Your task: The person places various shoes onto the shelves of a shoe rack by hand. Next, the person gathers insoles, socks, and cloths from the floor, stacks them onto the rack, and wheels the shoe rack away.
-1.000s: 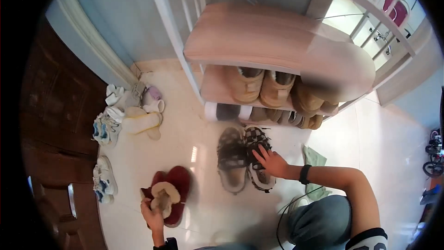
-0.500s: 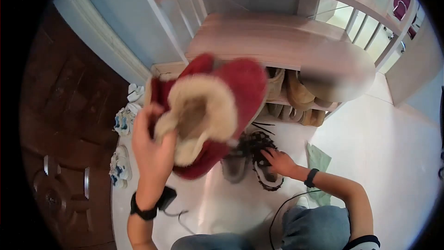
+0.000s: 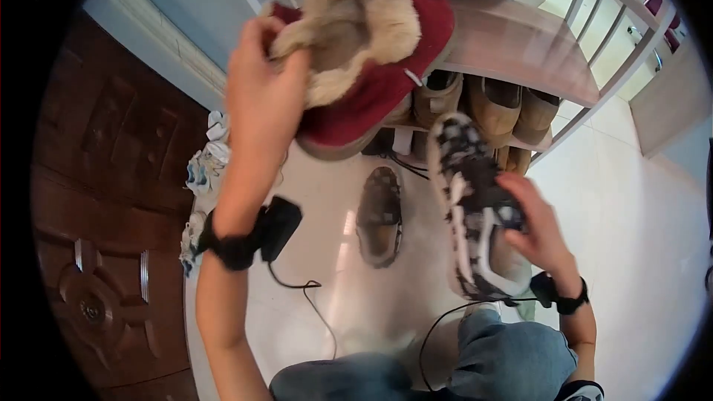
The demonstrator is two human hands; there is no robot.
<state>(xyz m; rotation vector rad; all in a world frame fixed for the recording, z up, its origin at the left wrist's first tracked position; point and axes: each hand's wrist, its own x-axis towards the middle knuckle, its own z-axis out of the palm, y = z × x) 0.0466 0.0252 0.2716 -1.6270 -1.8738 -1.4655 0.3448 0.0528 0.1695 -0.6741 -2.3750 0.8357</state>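
Note:
My left hand (image 3: 271,78) grips the heel side of red fleece-lined shoes (image 3: 353,100), raised in front of the rack's upper shelf. Cream fleece fills the opening that faces me, and a second red shoe shows partly behind it. Lower right, my right hand (image 3: 538,226) is closed on a black-and-white checkered shoe (image 3: 471,208), held tilted above the floor. The matching checkered shoe (image 3: 379,215) lies on the tiles between my hands.
A pink-topped shoe rack (image 3: 520,48) holds tan shoes (image 3: 494,108) on its lower shelf. White shoes (image 3: 199,171) stand along the brown door (image 3: 111,223) at left. Black cables (image 3: 438,327) hang from both wristbands near my knees.
The red shoes have risen from the floor to the shelf's height in my left hand. My right hand has lifted one checkered shoe off the floor and moved it right.

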